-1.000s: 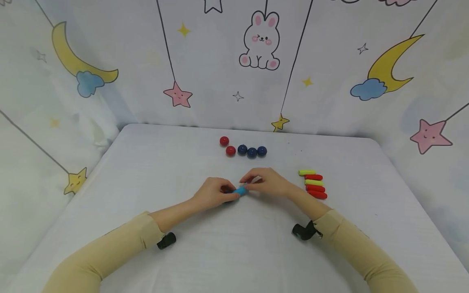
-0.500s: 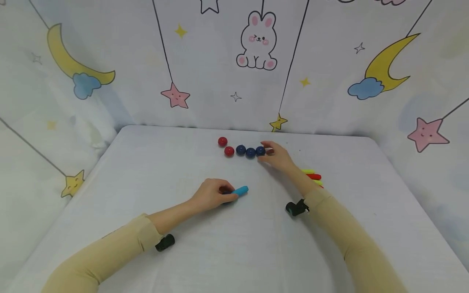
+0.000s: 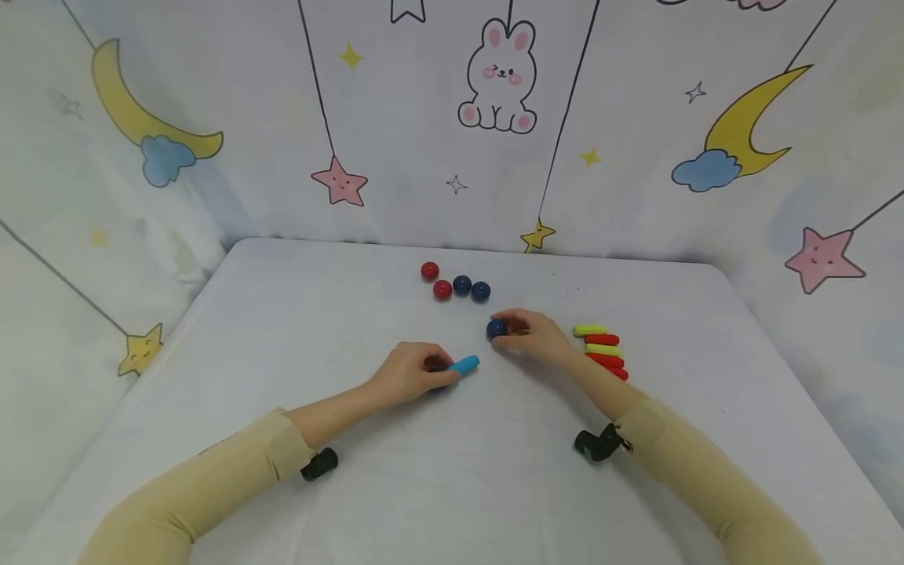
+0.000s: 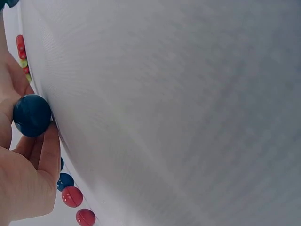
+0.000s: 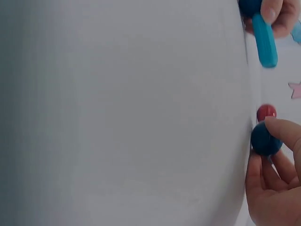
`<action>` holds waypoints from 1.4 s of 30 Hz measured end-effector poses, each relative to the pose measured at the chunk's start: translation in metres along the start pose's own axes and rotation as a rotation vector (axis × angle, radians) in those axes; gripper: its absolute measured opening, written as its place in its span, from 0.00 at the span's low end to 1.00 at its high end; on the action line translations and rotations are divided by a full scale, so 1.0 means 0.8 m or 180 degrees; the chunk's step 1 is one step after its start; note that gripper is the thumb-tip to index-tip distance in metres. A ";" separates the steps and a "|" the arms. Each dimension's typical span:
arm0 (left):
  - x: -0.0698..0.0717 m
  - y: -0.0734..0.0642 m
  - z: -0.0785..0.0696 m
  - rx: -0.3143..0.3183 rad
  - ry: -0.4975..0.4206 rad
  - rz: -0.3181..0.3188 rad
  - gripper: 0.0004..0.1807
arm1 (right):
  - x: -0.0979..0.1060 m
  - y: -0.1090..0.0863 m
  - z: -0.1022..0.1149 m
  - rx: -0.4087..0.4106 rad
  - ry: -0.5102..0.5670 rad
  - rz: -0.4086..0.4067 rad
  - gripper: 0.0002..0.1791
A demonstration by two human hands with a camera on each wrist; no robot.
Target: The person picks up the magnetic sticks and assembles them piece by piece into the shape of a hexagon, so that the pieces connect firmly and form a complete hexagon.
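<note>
My left hand (image 3: pixel 411 372) holds a light blue stick (image 3: pixel 467 365) low over the white table, its free end pointing toward the right. A dark blue ball (image 5: pixel 249 6) sits in the same grip against the stick's other end, as the right wrist view shows; in the head view the fingers mostly hide that ball. Slightly farther back, my right hand (image 3: pixel 538 339) pinches another dark blue ball (image 3: pixel 497 329) between thumb and fingers. That ball is a short gap away from the stick's free end.
Two red balls (image 3: pixel 442 289) and two dark blue balls (image 3: pixel 480 291) lie at the back middle of the table (image 3: pixel 318 290). Right of my right hand, several red and yellow-green sticks (image 3: pixel 603 350) lie stacked side by side. A printed cloth wall stands behind.
My right hand left the light blue stick, reached to the row of balls, and brought the rightmost dark blue ball back toward the left hand. The left hand has stayed nearly still.
</note>
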State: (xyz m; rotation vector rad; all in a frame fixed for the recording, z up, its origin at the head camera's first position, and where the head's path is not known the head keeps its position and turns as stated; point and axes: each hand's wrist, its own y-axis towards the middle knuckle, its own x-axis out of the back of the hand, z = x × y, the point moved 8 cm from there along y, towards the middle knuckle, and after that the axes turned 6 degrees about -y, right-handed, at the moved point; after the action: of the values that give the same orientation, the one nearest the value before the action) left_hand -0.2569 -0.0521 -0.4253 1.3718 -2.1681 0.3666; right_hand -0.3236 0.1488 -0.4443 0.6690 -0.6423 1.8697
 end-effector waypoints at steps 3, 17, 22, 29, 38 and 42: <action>0.000 0.001 0.001 -0.0001 0.0010 0.0007 0.09 | -0.011 -0.016 0.008 0.0115 0.0094 0.0186 0.25; -0.002 0.003 -0.004 -0.0003 0.0047 0.0038 0.08 | -0.029 -0.042 0.027 0.0192 0.0240 0.0313 0.24; -0.007 0.012 -0.007 -0.0022 0.0137 0.0096 0.11 | -0.027 -0.044 0.026 0.0180 0.0343 0.0329 0.25; -0.022 0.036 -0.023 -0.0238 0.0326 0.0231 0.17 | -0.024 -0.050 0.035 0.0171 0.0431 0.0374 0.26; -0.028 0.043 -0.026 -0.0446 0.0335 0.0054 0.13 | 0.014 -0.048 0.007 0.0197 0.0018 0.0179 0.19; -0.029 0.043 -0.026 -0.0438 0.0300 0.0056 0.14 | 0.078 -0.058 -0.023 0.0135 -0.0487 -0.0372 0.15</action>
State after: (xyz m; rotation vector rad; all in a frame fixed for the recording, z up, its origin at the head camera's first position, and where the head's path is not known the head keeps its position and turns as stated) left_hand -0.2733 -0.0092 -0.4198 1.2364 -2.0887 0.2772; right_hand -0.3052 0.2173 -0.4076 0.8658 -0.6486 1.7396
